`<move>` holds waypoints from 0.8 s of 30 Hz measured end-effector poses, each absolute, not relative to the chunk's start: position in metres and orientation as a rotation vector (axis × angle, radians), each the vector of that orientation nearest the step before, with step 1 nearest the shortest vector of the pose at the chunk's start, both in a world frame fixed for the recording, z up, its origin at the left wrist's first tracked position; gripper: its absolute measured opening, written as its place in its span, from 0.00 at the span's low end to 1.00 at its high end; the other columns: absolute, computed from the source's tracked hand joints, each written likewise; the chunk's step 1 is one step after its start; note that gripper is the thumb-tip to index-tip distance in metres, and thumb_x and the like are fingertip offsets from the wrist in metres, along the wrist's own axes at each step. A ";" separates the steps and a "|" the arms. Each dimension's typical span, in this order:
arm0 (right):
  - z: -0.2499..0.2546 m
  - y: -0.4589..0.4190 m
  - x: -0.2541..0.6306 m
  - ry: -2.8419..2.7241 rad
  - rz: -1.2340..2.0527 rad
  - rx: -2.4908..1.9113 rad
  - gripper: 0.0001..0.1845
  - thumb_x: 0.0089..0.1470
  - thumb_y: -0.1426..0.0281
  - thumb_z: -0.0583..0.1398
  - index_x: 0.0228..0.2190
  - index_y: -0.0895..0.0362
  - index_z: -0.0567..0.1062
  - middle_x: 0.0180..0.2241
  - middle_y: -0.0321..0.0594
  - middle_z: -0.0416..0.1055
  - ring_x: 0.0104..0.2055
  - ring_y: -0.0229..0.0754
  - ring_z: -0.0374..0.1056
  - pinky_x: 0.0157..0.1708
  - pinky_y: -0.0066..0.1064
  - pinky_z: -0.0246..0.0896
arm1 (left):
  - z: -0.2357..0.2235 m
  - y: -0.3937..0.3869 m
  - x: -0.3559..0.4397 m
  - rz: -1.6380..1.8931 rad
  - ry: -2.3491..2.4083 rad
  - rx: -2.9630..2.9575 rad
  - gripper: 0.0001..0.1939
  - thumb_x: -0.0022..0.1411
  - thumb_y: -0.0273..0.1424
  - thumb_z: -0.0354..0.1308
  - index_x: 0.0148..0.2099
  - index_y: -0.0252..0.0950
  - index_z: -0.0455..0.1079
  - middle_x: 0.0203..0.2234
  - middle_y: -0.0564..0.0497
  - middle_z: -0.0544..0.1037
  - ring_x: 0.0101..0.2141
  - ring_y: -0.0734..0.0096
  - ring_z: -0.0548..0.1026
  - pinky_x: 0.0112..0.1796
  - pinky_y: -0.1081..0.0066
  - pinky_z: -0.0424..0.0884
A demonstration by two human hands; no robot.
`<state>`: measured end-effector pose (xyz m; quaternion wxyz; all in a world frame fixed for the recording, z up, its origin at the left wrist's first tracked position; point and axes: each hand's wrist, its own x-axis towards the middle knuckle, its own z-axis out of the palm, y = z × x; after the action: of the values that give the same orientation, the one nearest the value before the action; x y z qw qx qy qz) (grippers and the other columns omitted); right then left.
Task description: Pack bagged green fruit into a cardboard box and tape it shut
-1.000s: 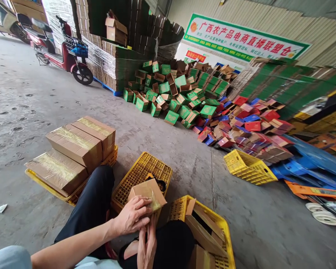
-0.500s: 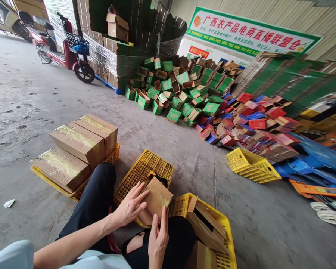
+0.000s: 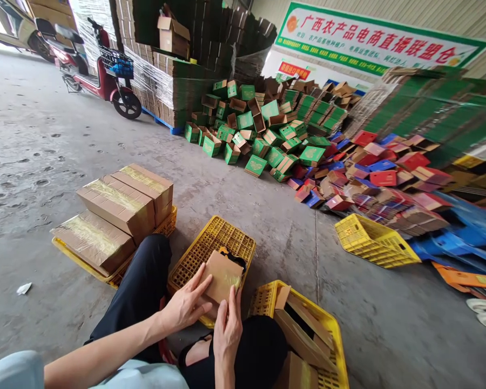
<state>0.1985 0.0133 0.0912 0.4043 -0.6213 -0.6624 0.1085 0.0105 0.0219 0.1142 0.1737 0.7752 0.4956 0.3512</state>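
Note:
A brown cardboard box [image 3: 223,274] with yellowish tape on its right end sits on an upturned yellow crate [image 3: 204,243] between my knees. My left hand [image 3: 186,303] lies against the box's left side, fingers stretched out and spread. At the taped right end, my right hand [image 3: 228,327] touches the box with its fingertips, fingers extended and thumb apart. Just behind the box is an orange-and-black tool [image 3: 233,256], partly hidden; it looks like a tape dispenser. The box's near lower part is partly covered by my hands.
Left of my leg, several taped boxes [image 3: 117,202] fill a yellow crate [image 3: 170,222]. Another yellow crate [image 3: 336,329] at right holds cartons [image 3: 303,329]. Ahead lie heaped green cartons [image 3: 255,165], red-and-blue cartons [image 3: 383,178] and a tilted yellow crate [image 3: 375,243]. A red scooter [image 3: 101,81] stands back left.
The box has turned slightly on the crate, its right corner shifting away from me. Both hands have stayed on it, the fingers moving a little. The view has swung slightly left.

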 end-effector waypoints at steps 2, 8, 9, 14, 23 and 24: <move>0.090 0.019 0.193 -1.756 0.176 -1.534 0.30 0.73 0.60 0.47 0.67 0.62 0.67 0.70 0.55 0.58 0.72 0.57 0.56 0.66 0.52 0.62 | 0.117 0.027 0.009 0.945 1.407 2.306 0.35 0.74 0.44 0.54 0.76 0.35 0.53 0.74 0.38 0.53 0.72 0.46 0.53 0.66 0.49 0.64; 0.088 0.019 0.197 -1.900 0.046 -1.478 0.29 0.73 0.65 0.46 0.69 0.61 0.62 0.70 0.53 0.59 0.75 0.56 0.48 0.67 0.57 0.58 | 0.136 0.042 0.016 0.762 1.373 2.465 0.29 0.77 0.42 0.48 0.75 0.38 0.55 0.71 0.42 0.62 0.71 0.53 0.57 0.69 0.46 0.56; 0.089 0.018 0.199 -1.906 0.044 -1.475 0.29 0.73 0.65 0.46 0.69 0.61 0.62 0.70 0.53 0.60 0.75 0.56 0.49 0.67 0.56 0.59 | 0.139 0.045 0.018 0.757 1.373 2.465 0.28 0.78 0.41 0.48 0.74 0.39 0.57 0.70 0.43 0.64 0.70 0.54 0.59 0.69 0.45 0.54; 0.093 0.019 0.201 -1.921 0.018 -1.488 0.29 0.73 0.65 0.47 0.69 0.61 0.63 0.68 0.56 0.63 0.72 0.57 0.56 0.65 0.55 0.64 | 0.147 0.060 0.025 0.794 1.356 2.464 0.24 0.77 0.38 0.50 0.70 0.39 0.64 0.64 0.45 0.71 0.66 0.56 0.65 0.69 0.47 0.52; 0.097 0.017 0.201 -1.935 0.024 -1.495 0.29 0.73 0.63 0.46 0.68 0.61 0.65 0.67 0.54 0.65 0.71 0.57 0.58 0.64 0.53 0.65 | 0.153 0.062 0.043 0.889 1.226 2.442 0.22 0.76 0.32 0.49 0.69 0.41 0.66 0.58 0.44 0.76 0.60 0.57 0.71 0.69 0.49 0.54; 0.099 0.017 0.201 -1.930 0.015 -1.505 0.29 0.73 0.63 0.46 0.68 0.61 0.65 0.67 0.54 0.65 0.71 0.57 0.59 0.64 0.53 0.65 | 0.152 0.063 0.042 0.892 1.218 2.445 0.22 0.76 0.32 0.50 0.69 0.41 0.66 0.59 0.44 0.76 0.60 0.58 0.71 0.69 0.49 0.53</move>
<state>0.2009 0.0170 0.0986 0.3399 -0.5783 -0.7416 0.0056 0.0419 0.0630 0.1519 0.1336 0.8433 0.4200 0.3076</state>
